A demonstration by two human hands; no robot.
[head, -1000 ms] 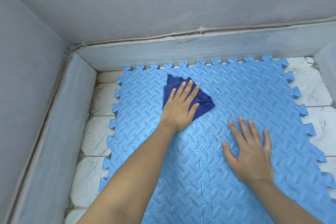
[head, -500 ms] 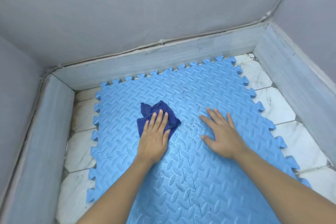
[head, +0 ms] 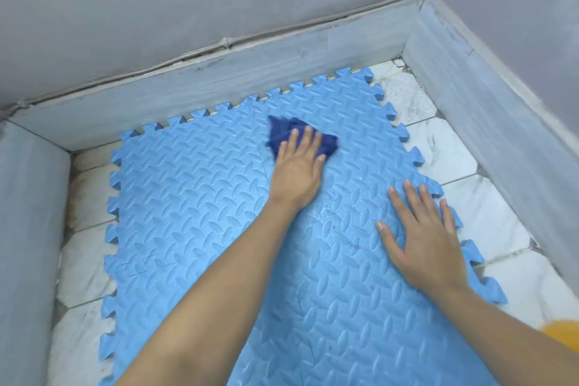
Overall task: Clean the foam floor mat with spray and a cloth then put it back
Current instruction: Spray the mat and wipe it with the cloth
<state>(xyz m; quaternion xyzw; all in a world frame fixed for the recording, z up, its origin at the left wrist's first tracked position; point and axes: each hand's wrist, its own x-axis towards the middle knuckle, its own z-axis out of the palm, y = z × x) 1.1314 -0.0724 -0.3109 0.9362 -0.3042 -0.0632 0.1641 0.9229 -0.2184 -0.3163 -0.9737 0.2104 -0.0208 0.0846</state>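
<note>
Head view, one frame. Left hand (head: 299,172): palm down, fingers straight and close together, pressing a dark blue cloth (head: 300,136) flat onto the mat; nothing pinched or gripped. Cloth: crumpled, bunched into a rough triangle, its edges blurred, showing beyond the fingertips and to both sides of them; it sits on the far half of the mat, near the back edge. Right hand (head: 426,238): palm down, fingers straight and spread wide, resting flat on the mat close to its right edge; holds nothing. Foam floor mat (head: 200,207): light blue, embossed with a raised leaf-like pattern, made of interlocking tiles whose jigsaw seams show faintly across the surface; toothed tabs run along its left, back and right edges. It lies flat on a floor of white marbled tiles (head: 488,219), its back edge just beside a pale grey skirting (head: 219,84). Grey walls (head: 156,9) rise behind and to both sides. Yellow object (head: 564,330), blurred, at the lower right edge; kind cannot be told.
</note>
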